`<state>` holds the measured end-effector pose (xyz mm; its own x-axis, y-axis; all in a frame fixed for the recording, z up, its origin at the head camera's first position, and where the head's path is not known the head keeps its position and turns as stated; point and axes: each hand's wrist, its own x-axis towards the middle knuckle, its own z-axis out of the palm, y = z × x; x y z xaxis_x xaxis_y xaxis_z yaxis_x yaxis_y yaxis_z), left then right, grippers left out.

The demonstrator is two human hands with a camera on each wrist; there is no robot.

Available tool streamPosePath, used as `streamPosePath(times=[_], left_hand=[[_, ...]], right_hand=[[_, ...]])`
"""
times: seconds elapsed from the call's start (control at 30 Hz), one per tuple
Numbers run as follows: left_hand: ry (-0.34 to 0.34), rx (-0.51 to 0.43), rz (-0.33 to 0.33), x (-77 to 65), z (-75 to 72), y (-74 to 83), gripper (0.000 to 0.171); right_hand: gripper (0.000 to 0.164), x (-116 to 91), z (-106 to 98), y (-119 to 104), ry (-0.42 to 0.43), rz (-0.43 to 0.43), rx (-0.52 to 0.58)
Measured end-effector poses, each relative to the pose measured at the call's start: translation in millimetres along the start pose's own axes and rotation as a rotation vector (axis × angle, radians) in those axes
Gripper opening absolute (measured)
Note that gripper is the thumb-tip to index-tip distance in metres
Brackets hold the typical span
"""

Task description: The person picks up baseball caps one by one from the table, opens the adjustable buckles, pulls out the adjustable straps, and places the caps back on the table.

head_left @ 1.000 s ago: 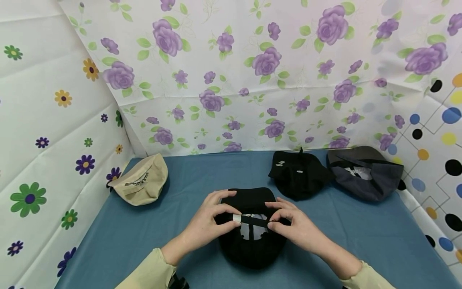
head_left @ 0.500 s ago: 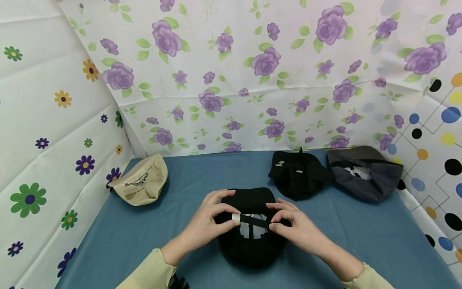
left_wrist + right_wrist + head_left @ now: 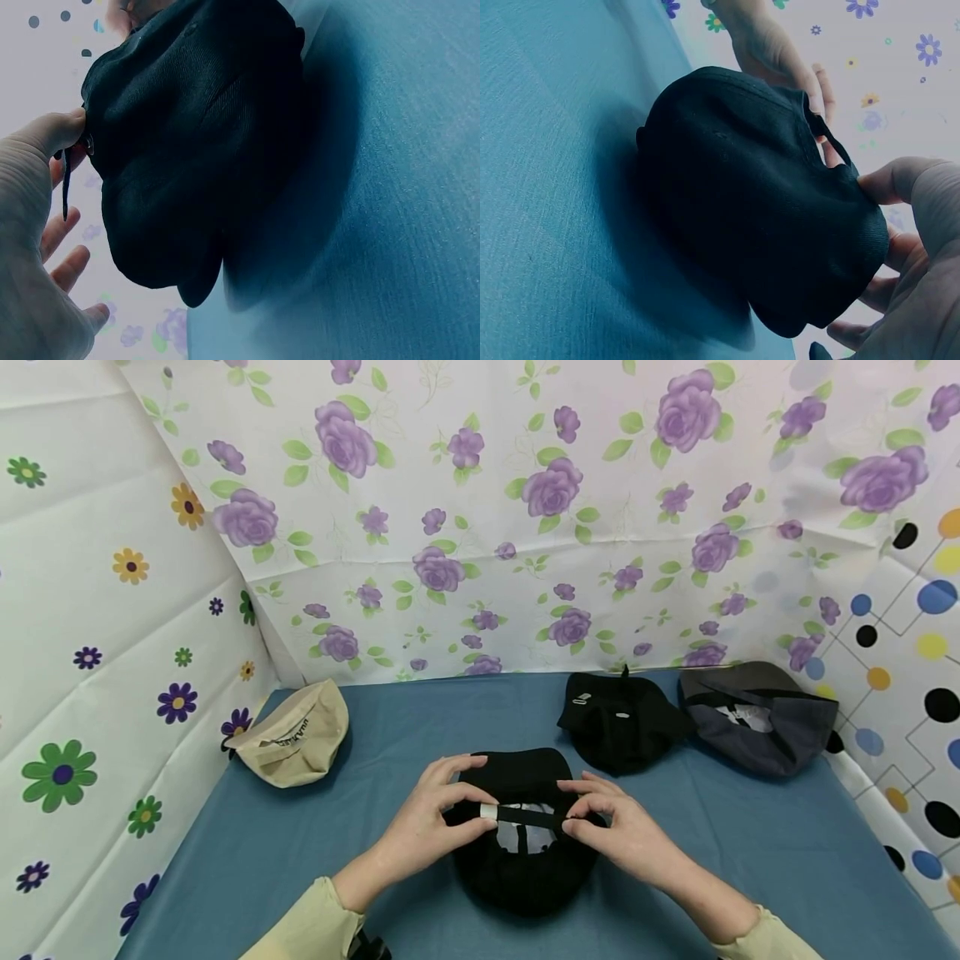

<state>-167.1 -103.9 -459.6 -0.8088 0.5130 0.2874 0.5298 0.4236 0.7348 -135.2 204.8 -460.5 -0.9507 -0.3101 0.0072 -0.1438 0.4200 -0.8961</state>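
Observation:
A black cap (image 3: 521, 889) lies crown down on the blue cloth, its brim (image 3: 521, 772) pointing away and its inside partly showing. Across its back opening runs a black strap (image 3: 528, 817) with a pale end piece near the left fingers. My left hand (image 3: 438, 818) pinches the strap's left end between thumb and index finger; the other fingers are spread. Thumb and fingertips of my right hand (image 3: 618, 831) pinch the cap's edge at the strap's right end. In the right wrist view the strap stands off the cap's edge (image 3: 772, 187). The left wrist view shows a loose strap end (image 3: 66, 184) hanging by the left thumb.
A beige cap (image 3: 300, 735) with dark lettering lies at the left back of the blue cloth (image 3: 420, 718). Another black cap (image 3: 626, 727) and a dark grey-blue cap (image 3: 780, 739) lie side by side at the right back. Patterned sheets (image 3: 480, 527) hang around the table.
My right hand has shifted slightly to the right along the cap's edge. The left hand keeps its pinch on the strap and has barely moved. The other caps stay put.

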Motion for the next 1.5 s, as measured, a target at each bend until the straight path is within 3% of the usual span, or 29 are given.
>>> streamPosePath(times=[0.9,1.33,1.5], left_hand=[[0.002,-0.021,-0.017,0.4,-3.9,-2.1,0.012],[0.005,-0.052,-0.023,-6.4,-0.7,-4.6,0.012],[0.018,-0.055,-0.03,-4.6,-3.4,-6.3,0.012]], right_hand=[[0.012,-3.5,0.3,-1.2,0.005,0.005,0.017],[0.013,-7.3,3.6,-2.9,0.017,0.084,0.029],[0.012,-5.2,3.8,-5.8,-0.001,0.052,0.027]])
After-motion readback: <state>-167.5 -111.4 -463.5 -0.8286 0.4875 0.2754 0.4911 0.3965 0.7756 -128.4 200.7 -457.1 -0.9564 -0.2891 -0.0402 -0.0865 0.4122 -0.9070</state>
